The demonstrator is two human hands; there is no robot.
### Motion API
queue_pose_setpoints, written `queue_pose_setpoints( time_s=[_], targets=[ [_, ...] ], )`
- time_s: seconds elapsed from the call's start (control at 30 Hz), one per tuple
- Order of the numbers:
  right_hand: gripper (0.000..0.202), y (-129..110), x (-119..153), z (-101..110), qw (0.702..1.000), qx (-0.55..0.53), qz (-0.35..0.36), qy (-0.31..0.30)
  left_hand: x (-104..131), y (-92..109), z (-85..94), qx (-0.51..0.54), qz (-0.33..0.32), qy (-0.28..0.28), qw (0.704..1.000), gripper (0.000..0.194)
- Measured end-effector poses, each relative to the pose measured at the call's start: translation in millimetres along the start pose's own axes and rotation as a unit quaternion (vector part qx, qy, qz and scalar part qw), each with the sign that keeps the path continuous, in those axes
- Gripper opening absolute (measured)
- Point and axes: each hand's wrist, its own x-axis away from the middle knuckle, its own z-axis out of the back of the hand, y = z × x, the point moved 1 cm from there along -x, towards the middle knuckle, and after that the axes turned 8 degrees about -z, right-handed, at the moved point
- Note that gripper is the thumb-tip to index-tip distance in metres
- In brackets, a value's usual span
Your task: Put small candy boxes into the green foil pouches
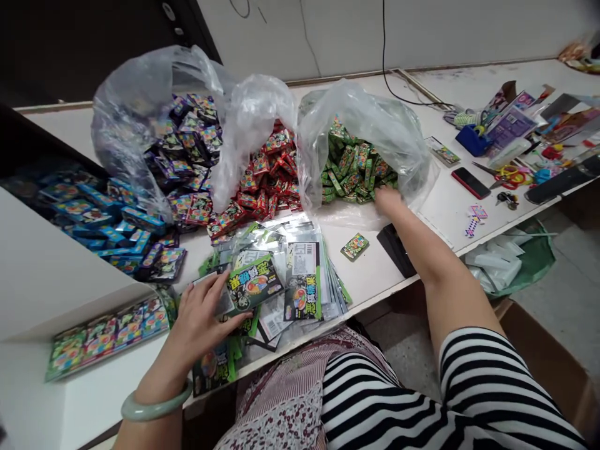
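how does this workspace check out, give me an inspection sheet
surface: white table, crowded at left
job's things: purple packets, red packets and green packets in see-through bags, some purple and red ones spilling out; blue packets at far left; stacked flat pouches in front
clutter: phone, scissors and keys at right
grippers: bare hands; left hand spread at a pouch, right hand at the green packets, fingertips hidden
cables: black cable runs down the wall onto the table
surroundings: pale wall; cardboard box below the table
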Motion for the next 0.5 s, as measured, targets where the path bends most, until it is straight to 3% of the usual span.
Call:
queue_pose_setpoints(
  time_s=[0.17, 0.23, 0.3, 0.37, 0.43, 0.5],
  targets=[
    [0.038, -2, 28, 19, 0.996, -0.082, 0.037, 0.002, -1, 5, 7.9, 0.006, -0.018, 0.039, 0.999, 0.088],
    [0.036, -9, 42, 22, 0.985, -0.163, 0.058, -0.021, -2, 6, 7.9, 0.003, -0.020, 0.040, 0.999, 0.089],
    [0.033, -19, 58, 20, 0.941, -0.319, 0.064, -0.092, -1, 8, 6.5, 0.002, -0.012, 0.038, 0.999, 0.089],
    [0.036, -31, 76, 15, 0.858, -0.480, 0.050, -0.178, 1, 10, 5.2, 0.005, -0.003, 0.035, 0.999, 0.090],
    [0.044, -43, 94, 9, 0.792, -0.560, 0.035, -0.240, 5, 12, 5.1, 0.007, 0.001, 0.026, 1.000, 0.091],
    [0.050, -55, 109, 4, 0.762, -0.584, 0.036, -0.276, 9, 14, 6.7, 0.006, 0.006, 0.017, 1.000, 0.092]
  ],
)
